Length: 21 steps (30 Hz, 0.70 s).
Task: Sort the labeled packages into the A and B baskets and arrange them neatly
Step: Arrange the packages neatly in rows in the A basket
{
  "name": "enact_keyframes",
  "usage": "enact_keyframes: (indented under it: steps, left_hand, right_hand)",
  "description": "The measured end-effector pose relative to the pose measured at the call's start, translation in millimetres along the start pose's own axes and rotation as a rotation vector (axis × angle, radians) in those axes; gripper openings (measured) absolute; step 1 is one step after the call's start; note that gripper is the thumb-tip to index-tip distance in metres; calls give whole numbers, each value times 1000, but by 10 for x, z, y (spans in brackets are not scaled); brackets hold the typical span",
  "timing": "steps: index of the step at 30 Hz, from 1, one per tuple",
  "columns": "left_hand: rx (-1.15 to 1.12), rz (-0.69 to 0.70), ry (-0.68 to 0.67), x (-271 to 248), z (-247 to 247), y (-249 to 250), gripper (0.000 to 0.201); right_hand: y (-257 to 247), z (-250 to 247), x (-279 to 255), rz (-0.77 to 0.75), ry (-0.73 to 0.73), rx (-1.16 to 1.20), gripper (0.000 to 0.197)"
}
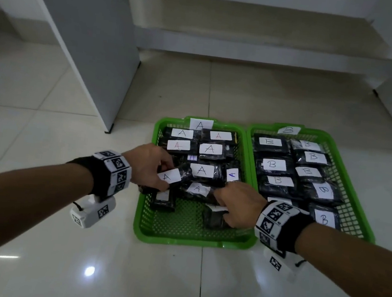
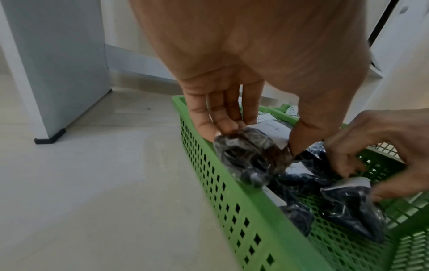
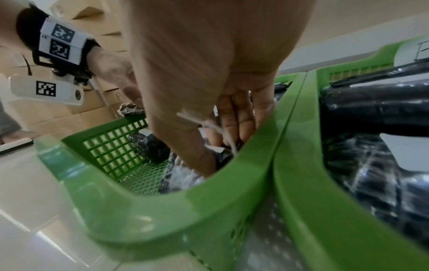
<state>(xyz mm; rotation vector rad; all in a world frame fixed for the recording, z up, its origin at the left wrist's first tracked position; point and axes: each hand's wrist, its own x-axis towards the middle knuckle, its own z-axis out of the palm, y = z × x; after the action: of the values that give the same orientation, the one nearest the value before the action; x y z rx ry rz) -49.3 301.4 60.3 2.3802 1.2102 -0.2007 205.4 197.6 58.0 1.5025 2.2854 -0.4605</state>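
Note:
The green basket A (image 1: 180, 235) holds several black wrapped packages with white A labels. My left hand (image 1: 162, 176) pinches one A package (image 1: 171, 176) at the basket's left wall, lifted and tilted; in the left wrist view the fingers (image 2: 223, 126) and thumb clamp this package (image 2: 250, 159). My right hand (image 1: 225, 218) grips another black package (image 1: 213, 220) near the front right of basket A, seen as the package (image 2: 348, 207) under my right hand (image 2: 362, 183). In the right wrist view my right hand (image 3: 218, 155) reaches down inside basket A (image 3: 185, 210). Basket B (image 1: 365, 216) is filled with B packages.
The two baskets stand side by side on a glossy tiled floor, rims touching (image 3: 274, 165). A grey cabinet (image 1: 91, 51) stands to the left rear, and low steps (image 1: 250, 49) lie behind. Bare mesh shows at the front of basket A (image 1: 182, 220). Cardboard boxes (image 3: 97, 102) are stacked at the left.

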Motion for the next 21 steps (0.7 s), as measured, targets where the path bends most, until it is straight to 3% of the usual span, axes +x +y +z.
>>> enact_keyframes:
  steps: [15,19,21]
  left_hand:
    - [-48,-20,6,27,58,-16,42]
    - [-32,-10,12,19,63,-21,43]
    - [-26,4,15,14,62,-18,46]
  right_hand:
    - [5,166,90,-28,2,-81,32]
    - [-17,140,104,-21,-3,-111,50]
    - [-26,139,107,-22,9,-122,48]
